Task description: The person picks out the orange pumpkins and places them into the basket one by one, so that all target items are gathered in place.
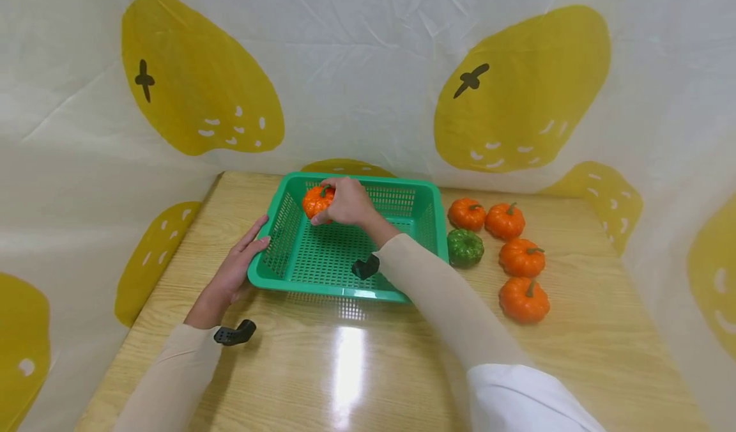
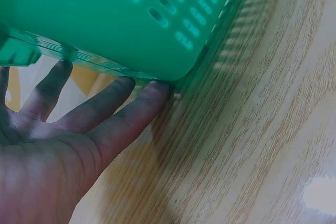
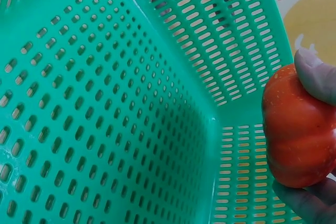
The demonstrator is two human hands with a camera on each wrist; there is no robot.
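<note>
A small orange pumpkin (image 1: pixel 317 202) with a green stem is pinched between the thumb and fingers of my right hand (image 1: pixel 348 202). It is held inside the green basket (image 1: pixel 356 293), near the far left corner. In the right wrist view the orange pumpkin (image 3: pixel 296 129) stands above the slotted basket floor (image 3: pixel 105 108). My left hand (image 1: pixel 234 267) rests against the basket's left side. The left wrist view shows its fingers (image 2: pixel 123 116) spread and fairly straight, fingertips touching the outer basket wall (image 2: pixel 105 24).
Right of the basket, several orange pumpkins (image 1: pixel 522 257) and one green pumpkin (image 1: pixel 465 248) sit on the wooden table (image 1: pixel 287 368). The green one is close against the basket. A white sheet printed with yellow fruit (image 1: pixel 368 87) hangs behind the table.
</note>
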